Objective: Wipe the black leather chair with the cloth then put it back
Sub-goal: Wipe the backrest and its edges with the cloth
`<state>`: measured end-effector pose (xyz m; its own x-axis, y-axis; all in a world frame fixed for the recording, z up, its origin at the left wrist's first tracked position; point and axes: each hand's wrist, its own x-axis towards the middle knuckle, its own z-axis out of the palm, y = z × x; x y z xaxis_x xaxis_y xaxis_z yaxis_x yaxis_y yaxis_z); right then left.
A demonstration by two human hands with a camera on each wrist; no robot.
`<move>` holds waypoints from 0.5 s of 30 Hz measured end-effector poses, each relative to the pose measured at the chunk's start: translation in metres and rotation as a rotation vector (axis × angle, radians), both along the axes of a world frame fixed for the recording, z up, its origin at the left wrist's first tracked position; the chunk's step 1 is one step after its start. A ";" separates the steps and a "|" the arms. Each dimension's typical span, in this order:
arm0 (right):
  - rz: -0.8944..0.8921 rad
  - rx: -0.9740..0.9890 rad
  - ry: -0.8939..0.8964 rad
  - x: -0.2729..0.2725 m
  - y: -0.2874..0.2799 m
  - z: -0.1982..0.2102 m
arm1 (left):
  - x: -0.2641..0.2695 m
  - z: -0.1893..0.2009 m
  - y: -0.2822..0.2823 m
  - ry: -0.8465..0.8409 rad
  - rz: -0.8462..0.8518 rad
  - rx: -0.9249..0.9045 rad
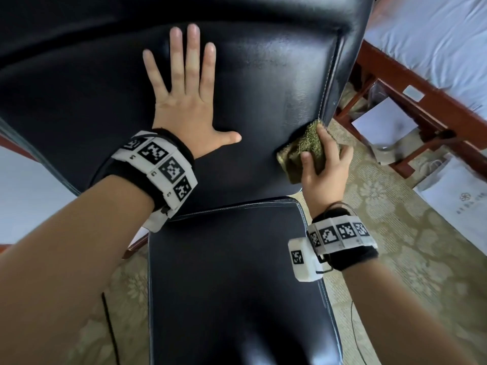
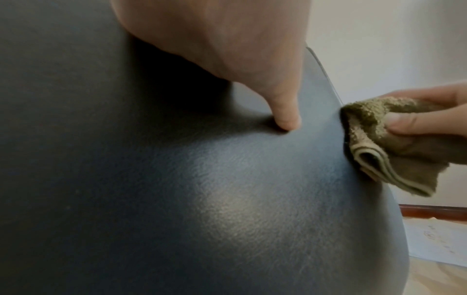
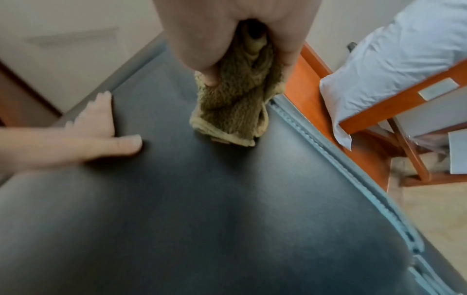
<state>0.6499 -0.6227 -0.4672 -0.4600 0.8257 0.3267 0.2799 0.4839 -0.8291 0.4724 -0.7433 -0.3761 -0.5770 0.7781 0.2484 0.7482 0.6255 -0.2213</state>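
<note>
Black leather chair is filling most of our view: its backrest is rising ahead of us and its seat cushion is lying near us, both with pale stitching along the right edge. We are laying our left hand flat on the backrest, its fingers straight and spread, thumb out to the right. Our right hand is gripping the cloth, an olive-green terry piece with a lighter hem, bunched between thumb and curled fingers and pressing against the backrest's lower right edge, right at the seam. Both wrists are wearing black bands carrying white blocks printed with square black-and-white code markers; we are reading no words on them.

To the right, a white paper bag is lying on the floor, showing a small flower-like emblem with a line of print beneath, too small for us to read. Beyond it, a reddish wooden bed frame is carrying white bedding, with a small pale plate fixed to its rail. Patterned beige carpet is covering the floor, and a thin dark cable is trailing over it at the near left.
</note>
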 end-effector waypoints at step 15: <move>0.003 0.144 0.058 -0.021 0.021 0.032 | 0.001 0.003 0.001 -0.016 0.000 0.005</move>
<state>0.6293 -0.6016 -0.4349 -0.4391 0.7672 0.4675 0.2324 0.5997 -0.7658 0.4730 -0.7425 -0.3735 -0.5813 0.7765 0.2432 0.7514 0.6270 -0.2057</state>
